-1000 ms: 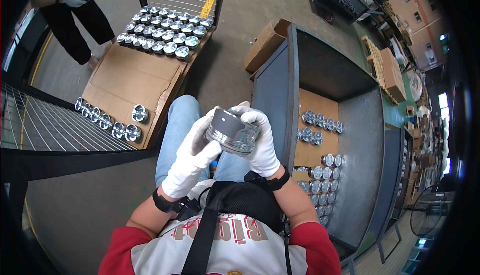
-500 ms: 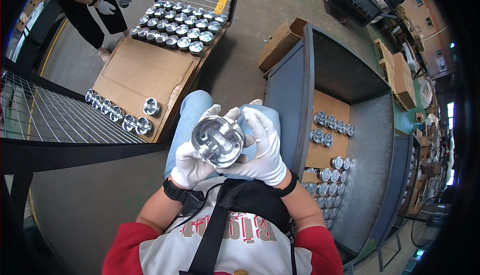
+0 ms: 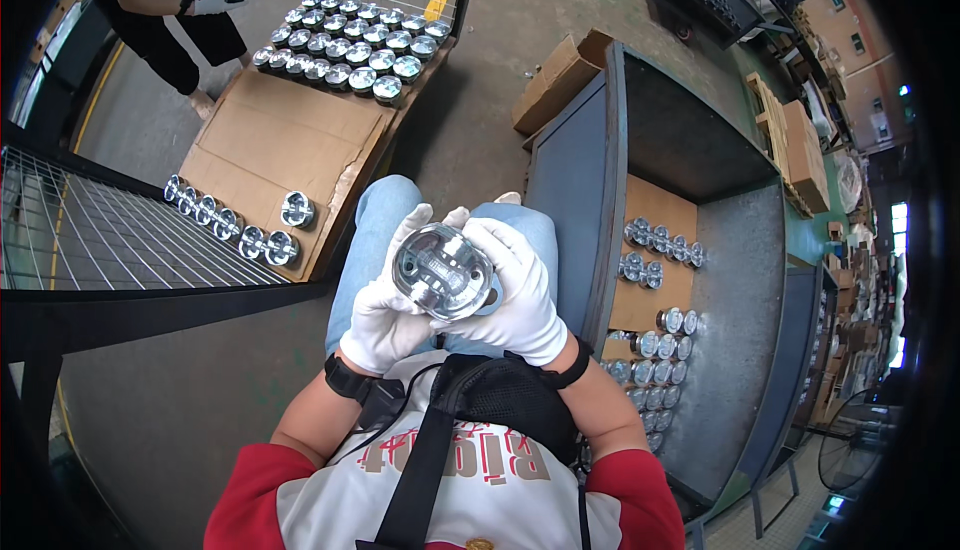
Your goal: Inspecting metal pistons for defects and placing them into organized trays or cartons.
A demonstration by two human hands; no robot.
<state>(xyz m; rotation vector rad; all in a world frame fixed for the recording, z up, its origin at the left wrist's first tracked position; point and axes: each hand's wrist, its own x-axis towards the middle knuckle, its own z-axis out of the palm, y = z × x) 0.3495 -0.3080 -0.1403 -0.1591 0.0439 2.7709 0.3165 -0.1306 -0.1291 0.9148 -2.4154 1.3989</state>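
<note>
A shiny metal piston (image 3: 441,272) is held up over my lap, its hollow underside with the pin bosses facing up. My left hand (image 3: 385,315), in a white glove, grips it along its left side. The white-gloved right hand (image 3: 520,295) closes on its right side, fingers along the rim. Part of the piston's lower edge is hidden by the gloves. Left of my knees, one piston (image 3: 298,209) stands apart on a cardboard sheet (image 3: 285,140), beside a row of pistons (image 3: 227,224) along the sheet's near edge.
Several rows of pistons (image 3: 350,45) stand at the cart's far end. To my right is a deep metal bin (image 3: 740,340) holding more pistons (image 3: 657,370) on cardboard. A wire mesh panel (image 3: 110,220) borders the left. Another person (image 3: 165,10) in gloves stands at the far left.
The piston has turned and shifted slightly up and right. My right fingers, spread before, now lie closer round it. The other person's hands have come together.
</note>
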